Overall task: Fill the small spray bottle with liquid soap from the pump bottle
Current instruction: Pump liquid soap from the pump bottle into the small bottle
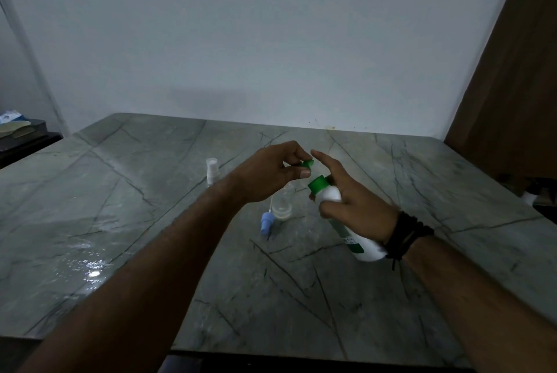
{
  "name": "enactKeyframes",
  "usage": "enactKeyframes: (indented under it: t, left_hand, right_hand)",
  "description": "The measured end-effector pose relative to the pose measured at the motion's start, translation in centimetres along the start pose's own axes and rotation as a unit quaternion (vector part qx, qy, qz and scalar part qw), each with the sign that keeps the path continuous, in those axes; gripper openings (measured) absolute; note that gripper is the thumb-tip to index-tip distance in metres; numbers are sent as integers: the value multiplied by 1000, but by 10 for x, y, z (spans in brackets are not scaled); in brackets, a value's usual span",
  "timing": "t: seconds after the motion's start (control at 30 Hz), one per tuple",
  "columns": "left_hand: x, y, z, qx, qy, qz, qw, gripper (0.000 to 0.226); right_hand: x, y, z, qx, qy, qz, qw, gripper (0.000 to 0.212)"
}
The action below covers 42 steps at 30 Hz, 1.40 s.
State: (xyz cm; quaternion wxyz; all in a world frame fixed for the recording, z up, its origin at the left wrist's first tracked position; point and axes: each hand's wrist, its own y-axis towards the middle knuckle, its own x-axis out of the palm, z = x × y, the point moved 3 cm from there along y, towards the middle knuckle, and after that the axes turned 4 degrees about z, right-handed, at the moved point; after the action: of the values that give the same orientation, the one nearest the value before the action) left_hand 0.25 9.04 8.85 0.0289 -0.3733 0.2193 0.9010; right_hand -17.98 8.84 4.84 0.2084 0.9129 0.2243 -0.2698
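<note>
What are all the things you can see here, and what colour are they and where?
pump bottle: 1, white with a green collar, held tilted over the table, right of middle
pump head: 1, green, at the top of the pump bottle
small spray bottle: 1, clear, standing open on the table, partly behind the left hand
spray cap: 1, light blue, lying on the table beside the clear bottle
second spray bottle: 1, white cap, standing farther back on the left
table: 1, grey-green marble
wristbands: black, on the right wrist
left hand: 1, pinches the pump head
right hand: 1, grips the pump bottle
</note>
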Motion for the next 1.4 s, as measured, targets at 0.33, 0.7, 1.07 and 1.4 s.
enactKeyframes:
  t: [0.33,0.7,1.07,1.4]
  left_hand:
    - [-1,3,-3,-14,11,7,1000,27]
    - [0,7,-6,-10,33,-13,999,28]
    - [0,11,-9,-3,45,9,999,24]
    - [-1,9,-9,-33,37,40,998,34]
  right_hand:
    - [1,-1,5,-20,-11,-19,1000,103]
    - [9,7,12,-26,23,-3,999,105]
    - [13,14,9,-53,-18,39,998,106]
    - [14,16,7,-55,-20,33,998,107]
